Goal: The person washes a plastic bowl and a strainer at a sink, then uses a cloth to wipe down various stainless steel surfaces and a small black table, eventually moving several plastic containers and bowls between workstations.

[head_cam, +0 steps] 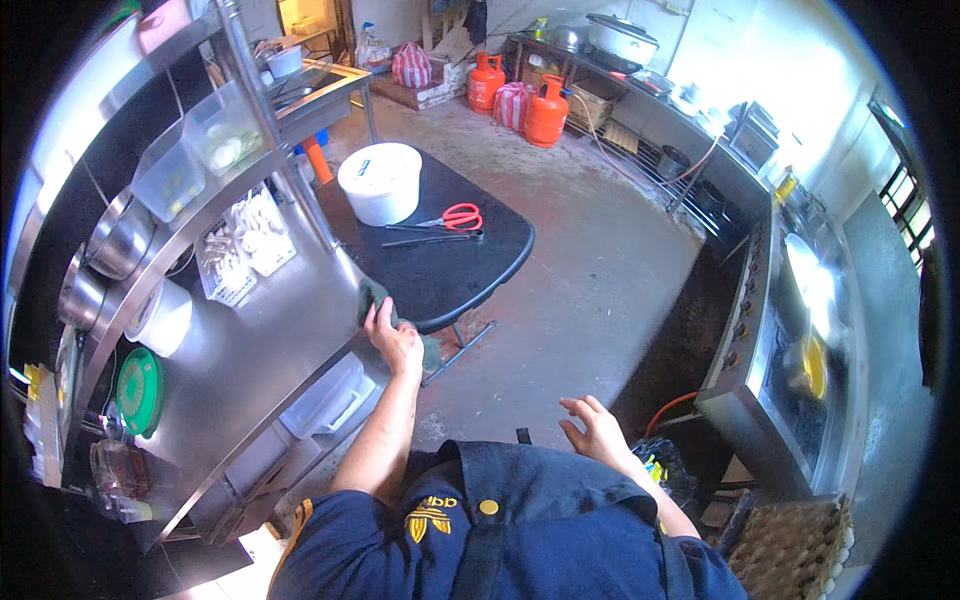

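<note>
My left hand (394,341) grips a dark green cloth (372,298) at the edge of the stainless steel counter (300,322), close to the near corner of a black folding table (450,277). Part of the cloth hangs below the hand. On that table stand a white lidded tub (380,184), red-handled scissors (459,217) and metal tongs (435,238). My right hand (592,427) is in the air in front of my apron, fingers apart, holding nothing.
At left, baskets of white cutlery (244,244) and a green lid (140,391) sit on the counter. Clear bins (169,172) stand on the shelf above. Orange gas cylinders (546,112) are at the back. A griddle (795,375) and egg trays (787,540) lie to the right.
</note>
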The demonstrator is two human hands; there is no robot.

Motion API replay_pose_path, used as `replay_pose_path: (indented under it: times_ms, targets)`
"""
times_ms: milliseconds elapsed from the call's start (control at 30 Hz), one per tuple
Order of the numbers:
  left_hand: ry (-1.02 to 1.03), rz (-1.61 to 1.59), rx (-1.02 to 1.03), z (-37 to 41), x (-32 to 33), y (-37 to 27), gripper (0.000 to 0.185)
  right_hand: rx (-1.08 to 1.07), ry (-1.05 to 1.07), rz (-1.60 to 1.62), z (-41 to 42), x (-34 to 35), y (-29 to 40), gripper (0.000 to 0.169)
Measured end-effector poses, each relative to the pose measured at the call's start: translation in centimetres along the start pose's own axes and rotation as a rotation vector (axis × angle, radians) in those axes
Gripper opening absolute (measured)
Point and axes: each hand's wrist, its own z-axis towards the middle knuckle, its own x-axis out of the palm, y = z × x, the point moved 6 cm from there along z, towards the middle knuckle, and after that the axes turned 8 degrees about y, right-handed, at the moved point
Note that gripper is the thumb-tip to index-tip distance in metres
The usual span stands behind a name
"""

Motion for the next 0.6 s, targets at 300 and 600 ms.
replay_pose_path:
  times_ms: [300,600]
  targets:
    - [0.399,0.067,0.275,9.1,3.6,-6.3,0.042,-0.203,0.032,0.1,17.7,-1.7,-3.2,0.027]
    - [0.664,0.159,-0.068,15.2,6.2,-2.1,0.028,-0.259,0.17,-0.265,42.7,0.7,-6.3,0.027]
